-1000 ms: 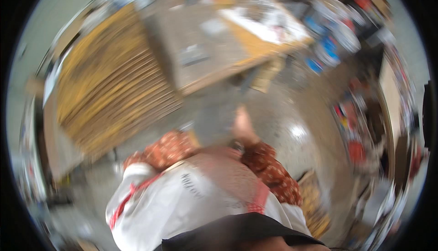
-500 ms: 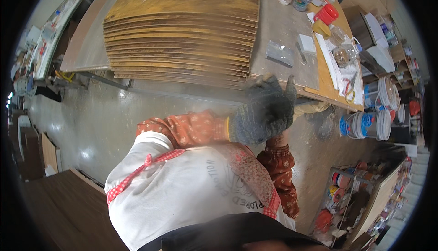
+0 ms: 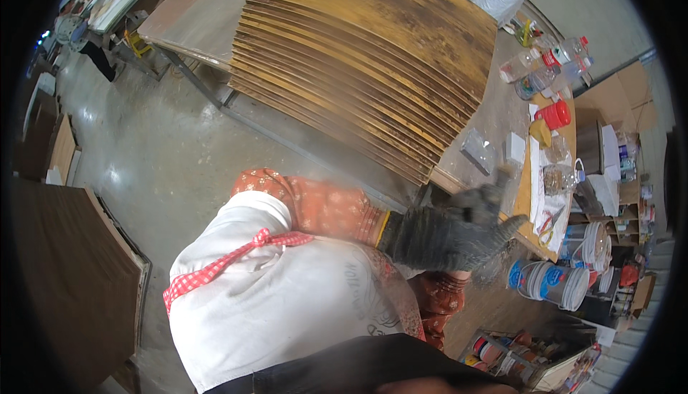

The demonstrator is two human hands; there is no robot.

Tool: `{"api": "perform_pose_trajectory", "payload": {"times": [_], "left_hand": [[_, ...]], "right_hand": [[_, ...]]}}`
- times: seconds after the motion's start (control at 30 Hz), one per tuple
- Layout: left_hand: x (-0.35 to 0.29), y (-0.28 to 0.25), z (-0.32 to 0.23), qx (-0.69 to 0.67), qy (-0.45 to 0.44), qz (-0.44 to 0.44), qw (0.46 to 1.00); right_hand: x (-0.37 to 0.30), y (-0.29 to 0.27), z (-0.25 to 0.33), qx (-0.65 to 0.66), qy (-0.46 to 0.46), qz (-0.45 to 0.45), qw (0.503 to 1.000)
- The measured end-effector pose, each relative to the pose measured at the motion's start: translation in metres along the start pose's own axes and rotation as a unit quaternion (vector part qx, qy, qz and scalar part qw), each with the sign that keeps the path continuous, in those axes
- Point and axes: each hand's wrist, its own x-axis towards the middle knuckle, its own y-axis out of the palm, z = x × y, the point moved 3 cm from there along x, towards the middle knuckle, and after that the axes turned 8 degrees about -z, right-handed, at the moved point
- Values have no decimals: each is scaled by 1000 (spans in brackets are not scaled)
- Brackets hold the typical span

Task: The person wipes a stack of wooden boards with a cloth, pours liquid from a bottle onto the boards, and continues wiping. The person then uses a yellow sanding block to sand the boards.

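Observation:
My left hand point(image 3: 437, 240), in a dark knitted work glove, reaches across my body at the table's near right corner. One finger or the thumb points out, apart from the others, which are blurred; nothing shows in its grasp. My right forearm point(image 3: 442, 301), in a rust-coloured floral sleeve, comes up beneath it. The left glove hides most of my right hand, so its fingers cannot be made out. Beyond my hands lies a tall stack of yellow-brown stained boards point(image 3: 373, 50). A small grey flat packet point(image 3: 476, 150) and a white block point(image 3: 514, 148) lie beside the stack.
Bottles point(image 3: 537, 81), a red jar point(image 3: 553, 115), and scissors point(image 3: 549, 226) on white paper line the table's right side. Pails point(image 3: 548, 284) stand on the floor at right. A dark brown panel point(image 3: 72, 265) fills the lower left. Another person point(image 3: 82, 36) stands far left.
The view has turned, so the stack now slants and sits farther right. My gloved left hand has moved right and slightly down, with my right arm still beneath it.

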Motion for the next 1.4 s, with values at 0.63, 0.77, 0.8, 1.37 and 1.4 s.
{"api": "perform_pose_trajectory", "payload": {"times": [0.63,0.77,0.8,1.37,1.4], "left_hand": [[27,-99,62,-140,-360,-25,922],[2,-100,67,-273,-344,88,894],[3,-99,66,-259,-345,115,895],[-138,-383,324,202,-437,-342,807],[-152,-400,355,208,-452,-328,803]], "right_hand": [[65,49,-96,-261,150,-150,942],[81,52,-85,-573,49,-11,818],[88,57,-80,-601,-70,66,793],[168,7,-59,-965,-209,-49,153],[168,5,-60,-962,-225,-44,148]]}}
